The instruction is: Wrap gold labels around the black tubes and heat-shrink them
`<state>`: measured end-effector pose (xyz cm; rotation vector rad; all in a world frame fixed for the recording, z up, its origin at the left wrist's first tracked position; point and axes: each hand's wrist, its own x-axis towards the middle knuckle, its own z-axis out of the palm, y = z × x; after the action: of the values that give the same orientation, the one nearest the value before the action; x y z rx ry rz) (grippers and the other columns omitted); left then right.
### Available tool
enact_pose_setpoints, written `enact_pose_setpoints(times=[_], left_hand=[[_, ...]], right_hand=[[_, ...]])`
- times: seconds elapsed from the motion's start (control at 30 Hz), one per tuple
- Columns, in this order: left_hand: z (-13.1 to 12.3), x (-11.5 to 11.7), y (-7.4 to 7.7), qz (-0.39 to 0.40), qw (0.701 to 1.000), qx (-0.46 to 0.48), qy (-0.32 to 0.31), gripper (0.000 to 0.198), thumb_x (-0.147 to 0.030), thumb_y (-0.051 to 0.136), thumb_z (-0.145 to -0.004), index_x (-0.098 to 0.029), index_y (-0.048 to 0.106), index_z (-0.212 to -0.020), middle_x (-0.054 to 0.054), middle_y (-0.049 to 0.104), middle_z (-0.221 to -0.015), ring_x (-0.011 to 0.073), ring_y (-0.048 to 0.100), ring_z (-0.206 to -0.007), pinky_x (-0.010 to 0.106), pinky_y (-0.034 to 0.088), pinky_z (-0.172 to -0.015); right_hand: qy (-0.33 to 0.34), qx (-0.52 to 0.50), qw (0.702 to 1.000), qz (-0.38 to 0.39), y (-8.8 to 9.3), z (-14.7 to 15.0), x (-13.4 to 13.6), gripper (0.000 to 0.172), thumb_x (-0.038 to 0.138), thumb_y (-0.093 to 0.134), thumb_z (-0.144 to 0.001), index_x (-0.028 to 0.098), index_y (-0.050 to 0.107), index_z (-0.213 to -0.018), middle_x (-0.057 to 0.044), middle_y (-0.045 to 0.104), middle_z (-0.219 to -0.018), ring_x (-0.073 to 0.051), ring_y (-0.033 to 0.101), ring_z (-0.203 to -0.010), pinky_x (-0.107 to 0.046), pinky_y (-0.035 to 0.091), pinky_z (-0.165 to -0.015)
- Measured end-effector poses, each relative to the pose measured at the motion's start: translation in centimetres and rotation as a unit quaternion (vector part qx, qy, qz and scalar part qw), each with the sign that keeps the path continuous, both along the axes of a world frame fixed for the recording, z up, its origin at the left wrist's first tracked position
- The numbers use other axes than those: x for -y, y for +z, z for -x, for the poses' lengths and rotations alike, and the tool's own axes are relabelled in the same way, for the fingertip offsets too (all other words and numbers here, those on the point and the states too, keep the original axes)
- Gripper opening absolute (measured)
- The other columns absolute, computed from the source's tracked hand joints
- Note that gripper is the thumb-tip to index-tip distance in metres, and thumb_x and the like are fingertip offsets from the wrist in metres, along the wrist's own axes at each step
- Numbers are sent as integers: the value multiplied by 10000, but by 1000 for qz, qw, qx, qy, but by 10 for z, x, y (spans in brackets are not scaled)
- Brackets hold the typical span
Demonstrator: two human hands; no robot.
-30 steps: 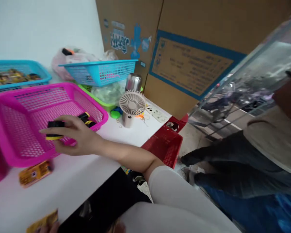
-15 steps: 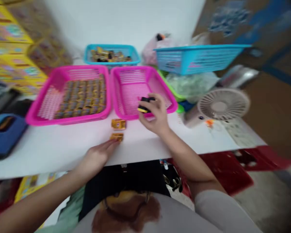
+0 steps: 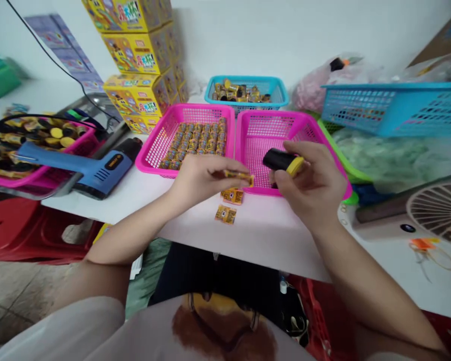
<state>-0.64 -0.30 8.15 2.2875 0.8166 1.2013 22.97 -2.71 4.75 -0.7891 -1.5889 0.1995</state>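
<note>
My left hand (image 3: 210, 178) is raised above the table, its thumb and fingers pinched on a flat yellow printed wrapper (image 3: 244, 177). My right hand (image 3: 311, 183) grips a small black cylinder with a yellow end (image 3: 280, 160), tilted over the front of the right pink basket (image 3: 261, 116). A second dark piece shows partly below the cylinder, mostly hidden by the fingers. On the white table under my left hand lie an orange-yellow wrapper (image 3: 232, 196) and another wrapper (image 3: 226, 214).
Wrapped cylinders (image 3: 197, 140) fill rows in the left pink basket (image 3: 150, 150). Left of it lies a blue heat gun (image 3: 105, 170). Behind stand a blue basket (image 3: 246, 106) of loose pieces and stacked yellow boxes (image 3: 135, 95). A fan (image 3: 436, 205) stands at right.
The view has swung left. My left hand has come up from the wrappers on the table, now with a wrapper in it. My right hand still holds the black cylinder.
</note>
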Motion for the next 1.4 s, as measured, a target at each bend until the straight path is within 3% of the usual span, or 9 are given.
enact_pose_setpoints(times=[0.07,0.17,0.33,0.47,0.67,0.93,1.13,1.23,1.4], left_hand=[[-10,-14,-8,-23,999,25,24,210,-382,803,-915,-194,844,-1002,42,840,-906,114,745,-684,177,560,-656],[-15,-25,-31,-17,1000,-1,-3,249,-395,744,-968,-190,832,-1079,40,844,-904,118,775,-716,163,571,-683],[-4,-25,-57,-30,997,-17,-67,282,-397,665,-1022,-201,816,-1158,38,847,-908,129,806,-770,157,598,-724],[0,-23,-57,-78,991,-17,-108,359,-445,598,-1047,-193,786,-1221,58,846,-960,133,810,-860,171,606,-808],[0,-19,-57,-19,990,-61,-125,547,-580,458,-1068,-165,766,-1247,80,836,-979,140,797,-906,192,600,-853],[-3,-14,-49,109,983,-29,-146,429,-493,669,-1002,-231,742,-1333,2,828,-862,111,768,-748,166,582,-748],[-9,-10,-57,167,971,38,-169,730,-412,822,-871,-182,578,-1520,84,813,-1186,203,787,-1067,271,614,-981],[-8,-7,-58,122,981,28,-150,790,-377,798,-905,-214,462,-1602,75,816,-1180,177,793,-1004,271,620,-990],[-7,-4,-61,-86,992,-4,-94,616,-244,724,-977,-321,516,-1552,17,781,-1283,161,782,-1074,253,607,-1016]], right_hand=[[54,-76,995,39,-7,-2,-7,396,355,753,-935,354,680,-1324,-30,704,-1051,-167,736,-855,-313,655,-706],[80,-143,981,102,-22,-11,-11,311,404,769,-930,342,725,-1232,7,730,-880,-128,723,-712,-248,629,-628],[131,-137,967,168,-28,-22,0,252,349,816,-888,322,800,-1139,-9,739,-1013,-97,683,-704,-218,618,-590],[188,-120,959,176,-20,-19,12,277,363,727,-964,326,778,-1234,-13,728,-931,-119,703,-736,-228,614,-595],[136,-37,985,103,-12,-11,19,279,381,763,-935,334,787,-1209,-30,731,-1005,-113,674,-727,-229,561,-550],[85,74,988,105,-16,-12,12,342,241,828,-843,285,778,-1179,-50,728,-1095,-142,723,-880,-252,646,-687],[144,79,973,161,-28,-9,13,507,257,807,-871,290,676,-1359,-49,719,-1136,-156,725,-975,-326,674,-856],[116,75,977,163,-28,-5,15,441,267,809,-876,293,701,-1303,-41,726,-1130,-157,729,-975,-326,676,-854],[54,69,986,144,-25,2,18,296,349,838,-860,281,758,-1136,-8,715,-945,-125,685,-776,-278,647,-708]])
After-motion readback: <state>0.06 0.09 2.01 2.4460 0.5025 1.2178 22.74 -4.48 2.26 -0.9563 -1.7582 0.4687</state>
